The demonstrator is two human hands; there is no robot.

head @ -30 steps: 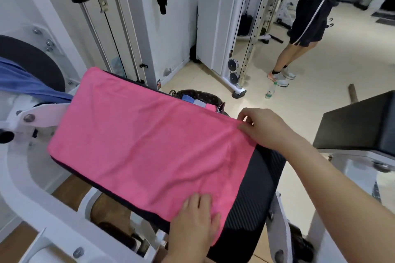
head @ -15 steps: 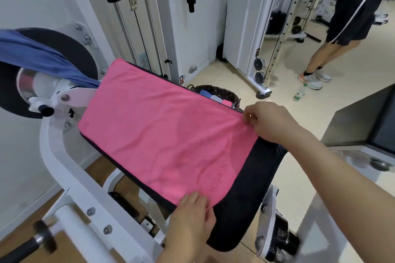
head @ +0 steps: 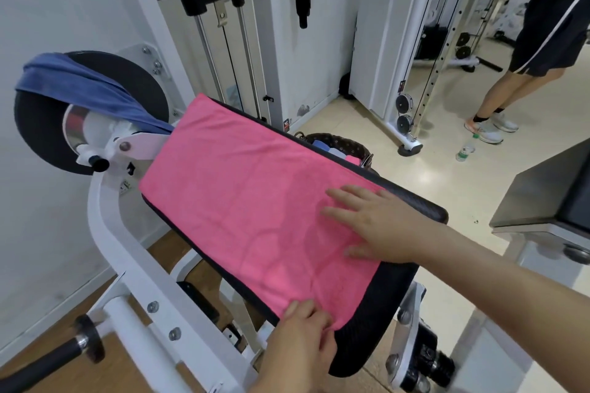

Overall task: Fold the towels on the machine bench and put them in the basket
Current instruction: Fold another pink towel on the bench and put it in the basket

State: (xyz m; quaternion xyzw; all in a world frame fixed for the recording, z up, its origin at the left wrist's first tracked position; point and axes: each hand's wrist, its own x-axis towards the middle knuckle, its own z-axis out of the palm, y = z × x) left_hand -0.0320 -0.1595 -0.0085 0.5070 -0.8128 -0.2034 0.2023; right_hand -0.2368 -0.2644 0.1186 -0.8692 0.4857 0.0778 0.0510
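A pink towel [head: 242, 198] lies spread flat over the black padded machine bench [head: 412, 204]. My right hand [head: 373, 226] rests flat on the towel's right part with fingers straight and spread. My left hand [head: 300, 351] grips the towel's near corner at the bench's front edge, fingers curled over the hem. A blue towel [head: 79, 89] hangs draped over the black round pad at the left. Behind the bench stands a dark woven basket [head: 338, 143] with folded blue, white and pink cloth showing in it.
White machine frame tubes [head: 127, 265] run below and left of the bench. A second black pad [head: 549, 188] stands at the right. On the tile floor at the back right a person [head: 542, 41] stands beside a plastic bottle [head: 464, 151] and a cable machine [head: 412, 57].
My right hand has let go of the towel's far right corner and moved onto the towel, lying flat. The left hand stays at the near corner. The view has shifted rightwards.
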